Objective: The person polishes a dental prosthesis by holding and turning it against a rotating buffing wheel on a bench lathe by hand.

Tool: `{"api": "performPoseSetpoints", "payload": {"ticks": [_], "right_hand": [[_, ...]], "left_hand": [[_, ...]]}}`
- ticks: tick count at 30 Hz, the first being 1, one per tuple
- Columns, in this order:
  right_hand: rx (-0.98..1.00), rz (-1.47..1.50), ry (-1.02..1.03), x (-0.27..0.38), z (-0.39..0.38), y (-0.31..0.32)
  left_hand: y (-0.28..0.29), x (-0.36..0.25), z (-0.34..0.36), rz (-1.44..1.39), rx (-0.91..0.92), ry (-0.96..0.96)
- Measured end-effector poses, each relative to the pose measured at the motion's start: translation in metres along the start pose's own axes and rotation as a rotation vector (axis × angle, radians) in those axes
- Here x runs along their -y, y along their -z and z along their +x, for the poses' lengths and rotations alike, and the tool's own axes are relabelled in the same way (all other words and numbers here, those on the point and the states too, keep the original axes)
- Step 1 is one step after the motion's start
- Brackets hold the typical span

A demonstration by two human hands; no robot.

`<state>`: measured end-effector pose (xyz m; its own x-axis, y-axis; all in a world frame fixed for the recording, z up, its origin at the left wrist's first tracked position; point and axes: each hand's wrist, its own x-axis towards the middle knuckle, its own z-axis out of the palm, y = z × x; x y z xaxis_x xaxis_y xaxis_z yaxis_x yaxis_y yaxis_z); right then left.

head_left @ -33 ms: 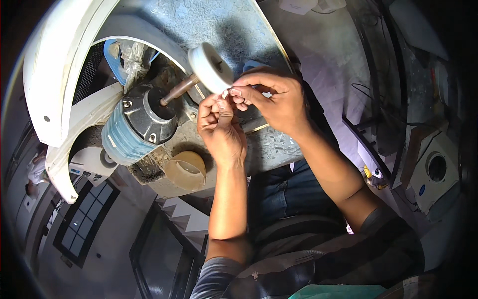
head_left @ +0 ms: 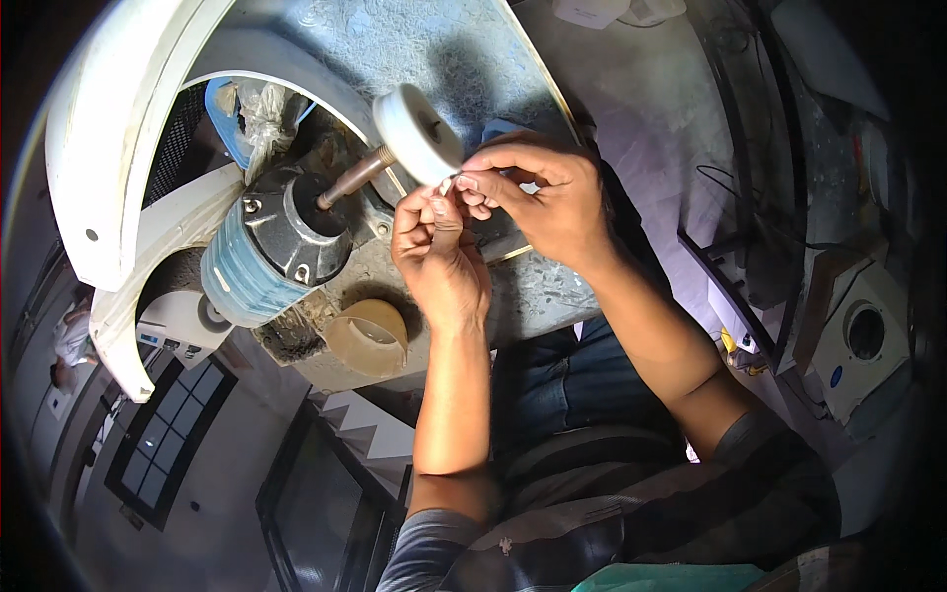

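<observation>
A white polishing wheel [head_left: 422,130] sits on the end of a brown metal shaft [head_left: 357,176]. The shaft comes out of an electric motor [head_left: 258,255] with a ribbed blue body and a black end cover. Just under the wheel's lower right edge, both my hands meet with their fingertips pinched. My left hand [head_left: 441,259] and my right hand [head_left: 547,197] grip one small whitish piece [head_left: 447,185] between them. Fingers cover most of it, so I cannot tell its kind. It is at the wheel's rim; whether it touches is unclear.
White curved guards [head_left: 109,148] arch around the motor on the left. A tan plastic bowl [head_left: 367,337] stands by the bench's near edge. Behind the motor, a blue basin [head_left: 229,126] holds a crumpled clear bag. A cream box [head_left: 856,335] with a round opening is at far right.
</observation>
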<state>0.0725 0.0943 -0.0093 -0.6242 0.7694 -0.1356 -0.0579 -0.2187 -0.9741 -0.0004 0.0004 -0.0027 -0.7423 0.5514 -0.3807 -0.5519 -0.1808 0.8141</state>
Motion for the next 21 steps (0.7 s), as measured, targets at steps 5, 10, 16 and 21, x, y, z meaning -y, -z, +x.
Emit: {"api": "performPoseSetpoints", "payload": {"ticks": [5, 10, 16, 21], "right_hand": [[-0.021, -0.028, -0.006, 0.004, -0.001, -0.004], [-0.027, -0.064, 0.044, -0.002, 0.000, -0.007], [-0.022, -0.023, 0.015, -0.002, -0.003, -0.009], [0.000, -0.038, 0.058, -0.004, -0.005, -0.007]], "left_hand": [[-0.003, 0.002, -0.004, -0.056, -0.050, 0.017], [0.004, 0.002, 0.001, -0.072, -0.041, 0.049], [0.022, -0.001, 0.013, -0.026, 0.065, 0.040], [0.018, -0.006, 0.014, 0.016, 0.095, 0.006]]}}
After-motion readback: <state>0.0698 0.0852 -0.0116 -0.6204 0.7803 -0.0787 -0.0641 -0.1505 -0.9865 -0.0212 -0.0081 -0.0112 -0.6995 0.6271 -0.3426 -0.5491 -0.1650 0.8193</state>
